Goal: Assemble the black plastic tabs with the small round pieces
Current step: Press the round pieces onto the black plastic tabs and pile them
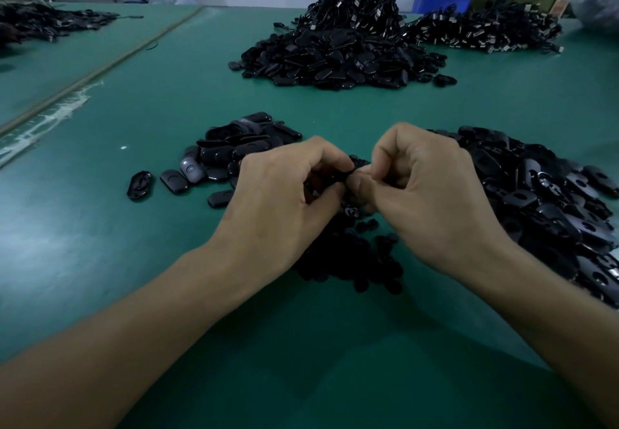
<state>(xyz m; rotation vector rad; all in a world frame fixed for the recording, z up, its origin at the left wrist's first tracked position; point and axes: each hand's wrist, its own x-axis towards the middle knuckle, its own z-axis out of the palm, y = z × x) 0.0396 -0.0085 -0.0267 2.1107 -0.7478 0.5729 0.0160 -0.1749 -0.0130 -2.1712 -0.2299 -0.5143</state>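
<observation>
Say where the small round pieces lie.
Head view, centre: small round pieces on the green table, under left hand and right hand, beside a tab pile.

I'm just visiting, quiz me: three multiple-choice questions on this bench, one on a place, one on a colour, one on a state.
1. The small round pieces lie: A under the hands, B at the far edge, C left of everything.
2. The table is: A red, B green, C white.
3. The left hand and right hand: A lie flat, B hang idle, C pinch one black part.
Answers: 1A, the heap shows between the wrists; 2B, its bare surface is green; 3C, both grip it.
</observation>
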